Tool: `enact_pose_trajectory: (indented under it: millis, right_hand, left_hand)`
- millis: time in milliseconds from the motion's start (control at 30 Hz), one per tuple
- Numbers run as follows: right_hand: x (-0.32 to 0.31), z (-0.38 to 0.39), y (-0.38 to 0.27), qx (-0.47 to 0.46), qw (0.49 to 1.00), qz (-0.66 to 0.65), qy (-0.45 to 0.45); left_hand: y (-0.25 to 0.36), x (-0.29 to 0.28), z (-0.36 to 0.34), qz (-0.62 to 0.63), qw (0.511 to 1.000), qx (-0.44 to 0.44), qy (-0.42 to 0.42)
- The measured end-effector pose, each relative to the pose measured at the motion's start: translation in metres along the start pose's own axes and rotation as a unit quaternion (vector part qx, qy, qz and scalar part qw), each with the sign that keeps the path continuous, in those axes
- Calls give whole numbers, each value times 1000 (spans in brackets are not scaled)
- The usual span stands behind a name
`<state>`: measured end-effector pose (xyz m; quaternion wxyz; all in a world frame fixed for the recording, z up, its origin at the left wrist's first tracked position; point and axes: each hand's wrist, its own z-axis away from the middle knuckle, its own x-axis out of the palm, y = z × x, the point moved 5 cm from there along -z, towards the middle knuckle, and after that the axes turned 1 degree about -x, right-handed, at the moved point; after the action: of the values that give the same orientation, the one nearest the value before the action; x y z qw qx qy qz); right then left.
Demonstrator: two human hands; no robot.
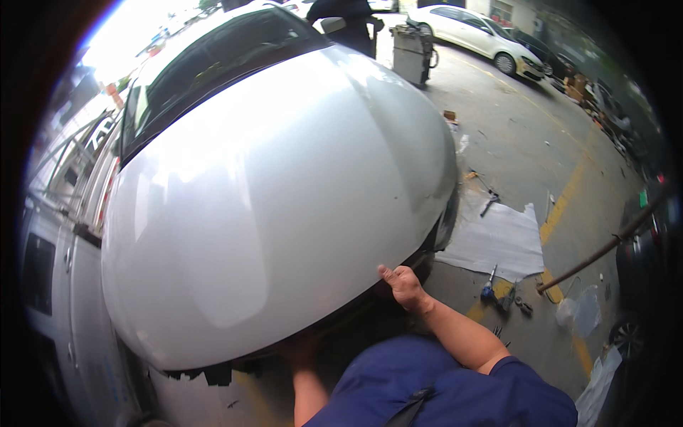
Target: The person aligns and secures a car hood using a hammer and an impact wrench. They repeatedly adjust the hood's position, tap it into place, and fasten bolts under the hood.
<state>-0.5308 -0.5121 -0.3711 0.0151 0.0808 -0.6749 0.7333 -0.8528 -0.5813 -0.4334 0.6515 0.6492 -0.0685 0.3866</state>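
Note:
A silver car hood (306,178) fills the middle of the view, its front edge toward me. At the right part of that edge is my right hand (405,288), closed on the rim with the thumb on top and the other fingers curled out of sight. My left hand (302,349) reaches under the front edge nearer the middle; its fingers are lost in shadow, so I cannot tell what they touch. Dark ragged pieces (213,374) hang below the hood's near left corner.
Right of the car, a white sheet (498,238) lies on the floor beside a blue-and-black power tool (488,290). A rusty pole (597,245) slants in from the right. A grey cart (413,53) and a white car (473,35) stand behind. A silver vehicle (67,299) is close at left.

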Motion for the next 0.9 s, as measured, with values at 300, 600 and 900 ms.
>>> enact_pose_trajectory:
  millis: [300, 600, 900]
  right_hand:
    - [6, 1, -3, 16, 998, -45, -34]
    - [14, -2, 11, 21, 994, -104, -23]
    - [19, -12, -8, 176, 961, -188, -96]
  left_hand:
    - [5, -47, -21, 349, 917, -142, -131]
    - [36, -70, -36, 295, 944, -120, -86]
    - [70, -65, -51, 243, 937, 4, 251]
